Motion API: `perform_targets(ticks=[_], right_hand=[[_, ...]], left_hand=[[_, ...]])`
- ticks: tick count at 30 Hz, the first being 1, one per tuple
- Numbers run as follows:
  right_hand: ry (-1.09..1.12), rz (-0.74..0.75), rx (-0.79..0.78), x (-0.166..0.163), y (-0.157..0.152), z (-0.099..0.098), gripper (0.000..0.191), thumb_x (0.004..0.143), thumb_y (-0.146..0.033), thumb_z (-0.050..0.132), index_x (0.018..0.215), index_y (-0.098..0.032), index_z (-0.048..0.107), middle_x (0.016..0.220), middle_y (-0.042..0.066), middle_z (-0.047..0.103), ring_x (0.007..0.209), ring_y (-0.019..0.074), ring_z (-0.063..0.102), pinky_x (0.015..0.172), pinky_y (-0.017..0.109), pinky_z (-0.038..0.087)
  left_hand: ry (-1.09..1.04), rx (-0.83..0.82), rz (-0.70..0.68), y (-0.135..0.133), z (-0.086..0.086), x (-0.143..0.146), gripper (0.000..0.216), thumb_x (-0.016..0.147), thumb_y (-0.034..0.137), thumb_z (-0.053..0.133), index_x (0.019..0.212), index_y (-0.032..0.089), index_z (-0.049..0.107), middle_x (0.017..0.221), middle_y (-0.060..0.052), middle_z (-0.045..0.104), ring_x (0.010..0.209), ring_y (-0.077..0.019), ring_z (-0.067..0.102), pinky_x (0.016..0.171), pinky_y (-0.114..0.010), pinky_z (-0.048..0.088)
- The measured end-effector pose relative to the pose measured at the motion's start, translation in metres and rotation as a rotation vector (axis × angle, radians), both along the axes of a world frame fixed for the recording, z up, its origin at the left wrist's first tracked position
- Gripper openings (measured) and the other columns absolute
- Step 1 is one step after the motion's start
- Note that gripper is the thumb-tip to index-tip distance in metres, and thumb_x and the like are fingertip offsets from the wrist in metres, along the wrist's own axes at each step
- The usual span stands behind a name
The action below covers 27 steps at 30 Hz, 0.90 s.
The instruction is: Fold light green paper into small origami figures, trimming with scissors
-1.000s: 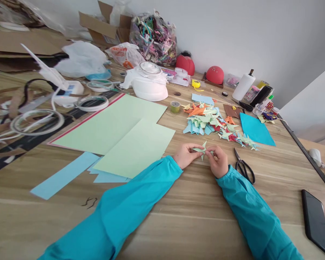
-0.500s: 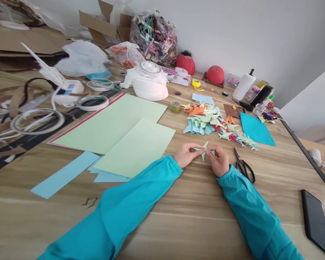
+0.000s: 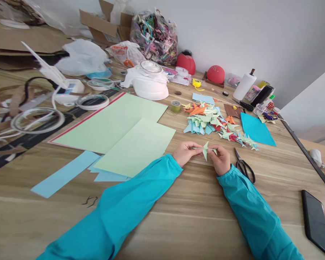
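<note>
A small light green folded paper crane (image 3: 205, 151) is held just above the wooden table (image 3: 178, 216). My left hand (image 3: 186, 153) pinches its left tip, and my right hand (image 3: 220, 159) pinches its right side. Beyond my hands lies a heap of folded paper cranes (image 3: 206, 121) in green, blue, orange and red. Black-handled scissors (image 3: 245, 168) rest beside my right hand. Light green paper sheets (image 3: 141, 148) lie to the left of my left hand, with a blue paper strip (image 3: 66, 173) near them.
A spool of thread (image 3: 176, 105) stands left of the heap. A turquoise sheet (image 3: 256, 128) lies right of it, and a black phone (image 3: 318, 220) at the right edge. Coiled white cable (image 3: 38, 121), a white box with antennas (image 3: 70, 92) and a bag of colourful pieces (image 3: 154, 36) stand further back.
The crane has turned and its body now faces me more broadly between my hands. My right hand has shifted slightly to the right; my left hand has barely moved.
</note>
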State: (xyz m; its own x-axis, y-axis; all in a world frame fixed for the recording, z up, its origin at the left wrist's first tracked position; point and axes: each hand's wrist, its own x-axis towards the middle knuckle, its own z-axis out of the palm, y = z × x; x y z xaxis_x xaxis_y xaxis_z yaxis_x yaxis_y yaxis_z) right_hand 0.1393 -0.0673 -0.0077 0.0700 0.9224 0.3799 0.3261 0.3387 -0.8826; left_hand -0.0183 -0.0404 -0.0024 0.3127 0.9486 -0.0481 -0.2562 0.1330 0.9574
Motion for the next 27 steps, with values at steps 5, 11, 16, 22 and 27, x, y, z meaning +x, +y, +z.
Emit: perform_targets(ticks=[5,11,16,22,27], right_hand=[[0.068,-0.028,-0.045,0.0005,0.0019,-0.0014,0.021,0.071,-0.039,0.064,0.077,-0.019,0.059,0.068,0.0,0.061,0.06,0.0134,0.054,0.056,0.026,0.045],[0.134,-0.065,-0.063,0.002,0.004,-0.0022,0.024,0.07,-0.041,0.065,0.077,-0.018,0.058,0.065,-0.001,0.059,0.052,0.0112,0.051,0.049,0.025,0.043],[0.123,-0.074,-0.054,0.0026,0.0048,-0.0046,0.025,0.071,-0.041,0.064,0.079,-0.018,0.058,0.065,-0.001,0.059,0.051,0.011,0.05,0.049,0.025,0.043],[0.098,-0.094,-0.043,0.004,0.0046,-0.0053,0.023,0.071,-0.038,0.064,0.079,-0.018,0.059,0.065,0.0,0.059,0.051,0.0105,0.05,0.049,0.025,0.042],[0.077,-0.085,-0.024,0.003,0.0034,-0.0026,0.02,0.069,-0.036,0.066,0.077,-0.019,0.06,0.069,0.002,0.061,0.057,0.0128,0.053,0.051,0.025,0.044]], left_hand=[[-0.062,-0.035,-0.029,0.0003,0.001,0.0007,0.031,0.055,0.034,0.077,0.077,0.013,0.07,0.065,-0.003,0.07,0.064,-0.0173,0.064,0.071,-0.033,0.053],[-0.16,-0.097,-0.017,0.0017,-0.0047,0.0019,0.03,0.06,0.031,0.075,0.082,0.011,0.068,0.071,-0.006,0.07,0.064,-0.0179,0.065,0.071,-0.036,0.053],[-0.194,-0.112,-0.034,0.0028,-0.0069,0.0014,0.026,0.065,0.028,0.069,0.084,0.01,0.066,0.074,-0.009,0.07,0.066,-0.0179,0.066,0.069,-0.034,0.052],[-0.193,-0.066,0.009,-0.0005,-0.0009,0.001,0.03,0.064,0.027,0.068,0.09,0.012,0.064,0.074,-0.005,0.068,0.069,-0.0173,0.065,0.061,-0.03,0.053],[-0.086,0.031,0.035,-0.0018,0.0008,0.003,0.029,0.058,0.028,0.073,0.081,0.013,0.063,0.07,-0.003,0.066,0.069,-0.0175,0.064,0.06,-0.029,0.053]])
